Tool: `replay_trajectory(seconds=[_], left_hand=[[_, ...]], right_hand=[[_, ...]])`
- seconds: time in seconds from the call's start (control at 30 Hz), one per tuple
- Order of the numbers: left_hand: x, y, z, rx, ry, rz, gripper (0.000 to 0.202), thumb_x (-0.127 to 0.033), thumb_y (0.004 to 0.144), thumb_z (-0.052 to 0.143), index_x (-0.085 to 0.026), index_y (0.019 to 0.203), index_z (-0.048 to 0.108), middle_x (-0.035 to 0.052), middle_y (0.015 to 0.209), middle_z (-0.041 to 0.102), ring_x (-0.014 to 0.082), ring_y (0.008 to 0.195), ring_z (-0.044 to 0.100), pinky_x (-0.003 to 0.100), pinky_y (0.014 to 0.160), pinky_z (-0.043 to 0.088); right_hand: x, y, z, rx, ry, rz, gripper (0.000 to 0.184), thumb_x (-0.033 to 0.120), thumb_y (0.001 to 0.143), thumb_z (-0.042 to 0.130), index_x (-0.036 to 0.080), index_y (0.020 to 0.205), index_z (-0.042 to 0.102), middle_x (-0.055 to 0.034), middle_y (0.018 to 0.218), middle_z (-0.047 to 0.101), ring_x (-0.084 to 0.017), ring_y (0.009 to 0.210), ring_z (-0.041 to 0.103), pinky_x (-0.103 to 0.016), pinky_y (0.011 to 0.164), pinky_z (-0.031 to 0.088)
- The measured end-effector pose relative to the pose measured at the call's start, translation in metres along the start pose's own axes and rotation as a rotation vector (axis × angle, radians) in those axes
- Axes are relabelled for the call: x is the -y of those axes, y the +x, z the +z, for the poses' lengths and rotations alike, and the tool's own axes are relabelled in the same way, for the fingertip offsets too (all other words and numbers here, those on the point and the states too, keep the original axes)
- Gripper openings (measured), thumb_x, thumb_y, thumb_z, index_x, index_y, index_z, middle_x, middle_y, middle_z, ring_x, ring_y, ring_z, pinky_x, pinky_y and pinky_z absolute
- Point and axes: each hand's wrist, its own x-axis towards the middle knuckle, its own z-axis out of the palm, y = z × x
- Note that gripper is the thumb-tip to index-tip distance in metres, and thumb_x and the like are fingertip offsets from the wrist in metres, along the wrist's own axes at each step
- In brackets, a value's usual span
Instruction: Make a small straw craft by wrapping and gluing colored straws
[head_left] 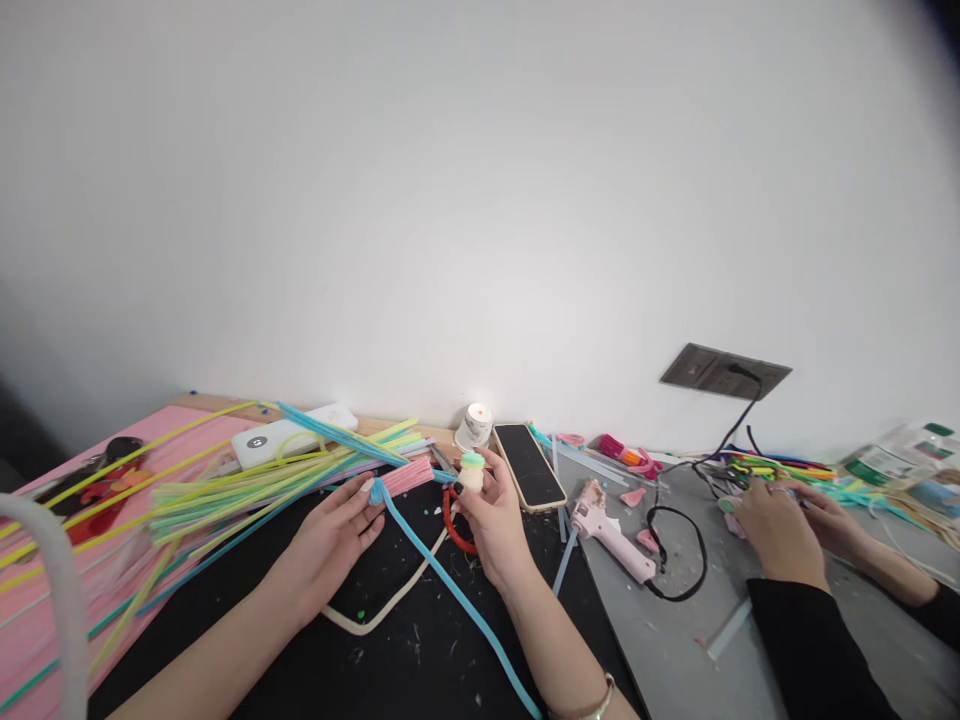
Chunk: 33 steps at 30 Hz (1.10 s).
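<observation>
My left hand point(330, 540) lies on the black mat, fingers pinching the end of a blue pipe cleaner point(442, 575) where it meets a small pink bundle of pipe cleaners point(409, 476). My right hand point(491, 520) is closed on a little craft figure with a green cap and pale body point(472, 470). The blue pipe cleaner runs from the bundle down toward the near edge. A cream pipe cleaner point(382, 610) curves on the mat between my hands.
A heap of coloured pipe cleaners point(247, 480) lies left, beside a white power bank point(289, 434). A lit candle point(475, 425), phone point(529, 465), red-handled pliers point(454, 525) and pink glue gun point(607, 530) are close. Another person's hands point(780, 520) work on a grey mat at right.
</observation>
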Motion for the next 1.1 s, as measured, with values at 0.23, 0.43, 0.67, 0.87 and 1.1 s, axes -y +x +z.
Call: replay_trajectory(seconds=[0.23,0.43,0.67,0.87,1.1], left_hand=[[-0.001,-0.002,0.002,-0.003,0.000,-0.011,0.015,-0.010,0.087,0.055,-0.021,0.095,0.062,-0.0013,0.081,0.070,0.0110,0.074,0.065,0.023,0.073,0.050],[0.001,-0.002,0.003,0.000,-0.002,-0.014,0.015,-0.010,0.087,0.055,-0.020,0.094,0.062,-0.0016,0.079,0.070,0.0106,0.074,0.064,0.023,0.074,0.050],[-0.001,-0.005,0.005,-0.015,-0.007,-0.018,0.014,-0.010,0.087,0.055,-0.019,0.095,0.061,-0.0002,0.080,0.069,0.0102,0.072,0.065,0.024,0.072,0.051],[0.002,0.000,0.000,-0.016,0.007,0.001,0.016,-0.009,0.085,0.056,-0.020,0.095,0.062,0.0003,0.083,0.068,0.0100,0.073,0.065,0.023,0.071,0.052],[-0.001,-0.006,0.008,-0.043,0.036,0.017,0.019,-0.005,0.087,0.051,-0.018,0.096,0.062,0.0008,0.080,0.067,0.0105,0.071,0.064,0.024,0.070,0.052]], right_hand=[[-0.004,-0.003,-0.001,-0.050,-0.173,-0.016,0.048,0.022,0.071,0.063,0.022,0.116,0.045,0.0024,0.078,0.061,-0.011,0.053,0.054,-0.022,0.047,0.041],[-0.006,-0.003,-0.003,-0.067,-0.167,-0.055,0.050,0.022,0.070,0.066,0.021,0.113,0.042,-0.0008,0.087,0.068,-0.015,0.070,0.061,-0.025,0.059,0.045],[-0.006,-0.004,-0.002,-0.113,-0.201,-0.071,0.056,0.023,0.071,0.064,0.023,0.118,0.034,-0.0029,0.094,0.070,-0.017,0.069,0.064,-0.026,0.055,0.046],[-0.006,-0.006,-0.001,-0.073,-0.211,-0.100,0.050,0.024,0.073,0.064,0.024,0.115,0.037,-0.0037,0.095,0.070,-0.017,0.073,0.064,-0.028,0.061,0.048],[-0.016,-0.007,-0.003,0.093,-0.408,-0.080,0.028,0.017,0.069,0.062,0.019,0.097,0.056,-0.0015,0.085,0.066,-0.017,0.077,0.062,-0.028,0.069,0.048]])
